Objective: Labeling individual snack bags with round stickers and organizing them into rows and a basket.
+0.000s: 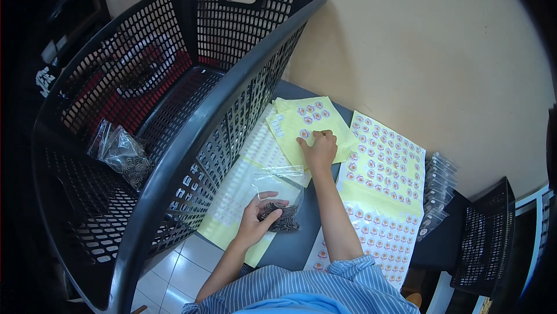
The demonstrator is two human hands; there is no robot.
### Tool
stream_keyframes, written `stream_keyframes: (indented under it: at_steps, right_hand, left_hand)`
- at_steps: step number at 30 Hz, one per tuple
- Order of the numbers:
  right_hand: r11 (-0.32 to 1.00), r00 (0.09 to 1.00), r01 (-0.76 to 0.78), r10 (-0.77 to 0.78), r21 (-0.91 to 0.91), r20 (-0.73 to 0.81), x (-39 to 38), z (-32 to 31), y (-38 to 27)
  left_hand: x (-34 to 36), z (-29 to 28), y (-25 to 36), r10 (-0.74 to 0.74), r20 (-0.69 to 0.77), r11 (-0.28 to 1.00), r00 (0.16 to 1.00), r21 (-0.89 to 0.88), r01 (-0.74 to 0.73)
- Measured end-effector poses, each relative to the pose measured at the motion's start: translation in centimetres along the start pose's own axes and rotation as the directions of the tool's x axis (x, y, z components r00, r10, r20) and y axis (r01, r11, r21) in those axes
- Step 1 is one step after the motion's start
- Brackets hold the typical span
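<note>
My left hand (258, 221) is closed round a clear zip bag (279, 181) of small dark ring-like pieces (287, 215). My right hand (318, 150) rests on a yellow sticker sheet (342, 137), thumb and forefinger apart beside a round sticker (304, 133), other fingers curled. More yellow sheets (217, 215) lie beneath the bag. To the right, a larger sheet (377, 186) carries rows of round orange-and-white stickers.
A large black perforated basket (255, 76) fills the left, holding a bag of dark pieces (125, 154). A grey table (310, 221) supports the sheets. Small clear bags (435, 192) line its right side, near a black basket-like object (481, 235). A beige wall (435, 53) stands behind.
</note>
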State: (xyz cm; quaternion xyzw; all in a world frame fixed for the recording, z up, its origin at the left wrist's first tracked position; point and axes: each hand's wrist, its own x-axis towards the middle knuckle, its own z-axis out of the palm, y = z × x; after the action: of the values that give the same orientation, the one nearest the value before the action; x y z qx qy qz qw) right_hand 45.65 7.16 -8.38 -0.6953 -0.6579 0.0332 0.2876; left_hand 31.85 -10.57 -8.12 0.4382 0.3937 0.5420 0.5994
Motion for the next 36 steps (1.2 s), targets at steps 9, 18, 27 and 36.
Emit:
stream_keyframes:
  at_steps: [9, 18, 27, 36]
  right_hand:
    - [0.99, 0.996, -0.065, 0.057, 0.123, 0.065, 0.5, -0.3, -0.3]
    - [0.991, 0.988, -0.015, -0.006, 0.135, 0.152, 1.2, -0.5, 0.4]
    - [0.951, 0.996, -0.077, 0.062, 0.301, 0.06, 0.8, 0.4, 1.0]
    - [0.944, 1.0, -0.005, -0.003, 0.33, 0.024, 0.9, 1.2, 2.1]
  left_hand:
    - [0.0, 0.1, 0.0, 0.005, 0.007, 1.0, 1.0, 0.005, -0.005]
    - [0.0, 0.1, 0.2, -0.004, 0.017, 1.0, 1.0, 0.007, 0.004]
    - [0.0, 0.1, -0.1, 0.01, 0.043, 1.0, 0.999, 0.025, -0.011]
    - [0.1, 0.2, 0.1, 0.003, 0.032, 1.0, 0.999, 0.012, -0.003]
